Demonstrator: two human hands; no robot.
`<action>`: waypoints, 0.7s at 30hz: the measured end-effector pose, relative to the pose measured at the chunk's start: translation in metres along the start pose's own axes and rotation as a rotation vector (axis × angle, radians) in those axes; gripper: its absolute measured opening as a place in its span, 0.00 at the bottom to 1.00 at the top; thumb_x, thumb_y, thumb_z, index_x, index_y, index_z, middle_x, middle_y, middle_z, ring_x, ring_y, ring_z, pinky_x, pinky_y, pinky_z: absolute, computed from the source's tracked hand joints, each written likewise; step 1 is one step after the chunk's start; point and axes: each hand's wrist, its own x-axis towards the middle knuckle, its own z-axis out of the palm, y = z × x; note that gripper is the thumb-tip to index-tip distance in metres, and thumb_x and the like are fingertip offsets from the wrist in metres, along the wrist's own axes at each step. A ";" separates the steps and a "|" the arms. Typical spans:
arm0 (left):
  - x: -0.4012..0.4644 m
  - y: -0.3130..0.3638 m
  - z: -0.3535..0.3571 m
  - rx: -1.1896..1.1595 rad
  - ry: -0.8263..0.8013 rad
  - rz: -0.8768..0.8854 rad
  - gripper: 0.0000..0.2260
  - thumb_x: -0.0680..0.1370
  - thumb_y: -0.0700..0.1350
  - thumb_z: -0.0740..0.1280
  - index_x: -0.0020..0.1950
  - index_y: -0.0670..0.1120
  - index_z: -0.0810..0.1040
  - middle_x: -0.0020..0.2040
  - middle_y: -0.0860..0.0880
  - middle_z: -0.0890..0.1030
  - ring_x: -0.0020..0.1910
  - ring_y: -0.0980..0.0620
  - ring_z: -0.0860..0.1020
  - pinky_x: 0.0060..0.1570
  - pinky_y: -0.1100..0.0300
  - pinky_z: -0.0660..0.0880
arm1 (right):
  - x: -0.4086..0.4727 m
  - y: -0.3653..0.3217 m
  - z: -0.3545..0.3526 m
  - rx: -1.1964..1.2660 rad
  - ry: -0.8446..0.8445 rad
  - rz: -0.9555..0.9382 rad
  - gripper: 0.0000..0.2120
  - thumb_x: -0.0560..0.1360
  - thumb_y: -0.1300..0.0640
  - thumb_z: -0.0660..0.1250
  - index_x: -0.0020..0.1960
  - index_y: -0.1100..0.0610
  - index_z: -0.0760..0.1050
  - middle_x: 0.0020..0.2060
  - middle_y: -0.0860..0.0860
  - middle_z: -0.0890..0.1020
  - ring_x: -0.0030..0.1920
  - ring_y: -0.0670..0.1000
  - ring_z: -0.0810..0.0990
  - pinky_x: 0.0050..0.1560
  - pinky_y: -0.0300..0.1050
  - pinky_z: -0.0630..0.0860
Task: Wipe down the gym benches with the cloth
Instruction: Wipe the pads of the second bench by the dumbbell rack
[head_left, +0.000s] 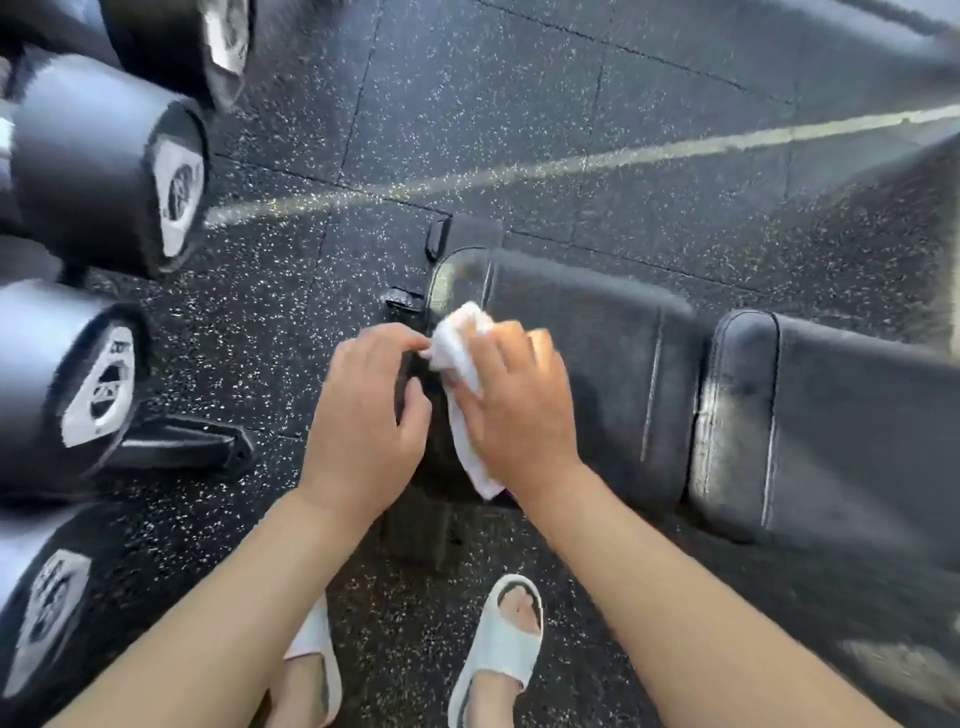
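Observation:
A black padded gym bench lies across the right half of the view, with a seat pad (597, 364) and a longer back pad (841, 431). A white cloth (462, 364) is bunched on the left end of the seat pad. My right hand (514, 405) lies on top of the cloth, fingers curled over it and pressing it to the pad. My left hand (363, 405) is beside it at the pad's left edge and pinches a corner of the cloth between thumb and fingertips. The lower part of the cloth hangs out under my right wrist.
Several large black dumbbells (104, 156) on a rack line the left side, one rack foot (182, 447) sticking out on the speckled rubber floor (519, 130). My feet in white slides (498, 649) stand just in front of the bench.

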 end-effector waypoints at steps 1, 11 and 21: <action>0.009 0.006 0.002 0.024 -0.009 0.049 0.16 0.77 0.35 0.65 0.65 0.43 0.77 0.62 0.48 0.79 0.61 0.45 0.75 0.67 0.65 0.64 | -0.027 -0.003 -0.008 0.044 -0.014 -0.040 0.19 0.81 0.50 0.68 0.67 0.59 0.74 0.50 0.57 0.79 0.43 0.60 0.74 0.40 0.57 0.74; 0.083 0.067 0.062 0.291 -0.407 0.675 0.19 0.79 0.38 0.65 0.71 0.42 0.77 0.73 0.44 0.75 0.74 0.39 0.70 0.76 0.43 0.66 | -0.079 0.116 -0.033 -0.148 0.056 0.360 0.14 0.87 0.51 0.62 0.59 0.58 0.83 0.51 0.55 0.82 0.46 0.61 0.79 0.45 0.57 0.72; 0.100 0.082 0.107 0.421 -0.455 0.732 0.24 0.81 0.47 0.61 0.78 0.48 0.72 0.80 0.48 0.69 0.80 0.40 0.64 0.77 0.33 0.60 | -0.092 0.053 -0.042 -0.023 0.211 0.786 0.14 0.79 0.49 0.71 0.61 0.55 0.81 0.51 0.54 0.80 0.45 0.59 0.75 0.43 0.56 0.74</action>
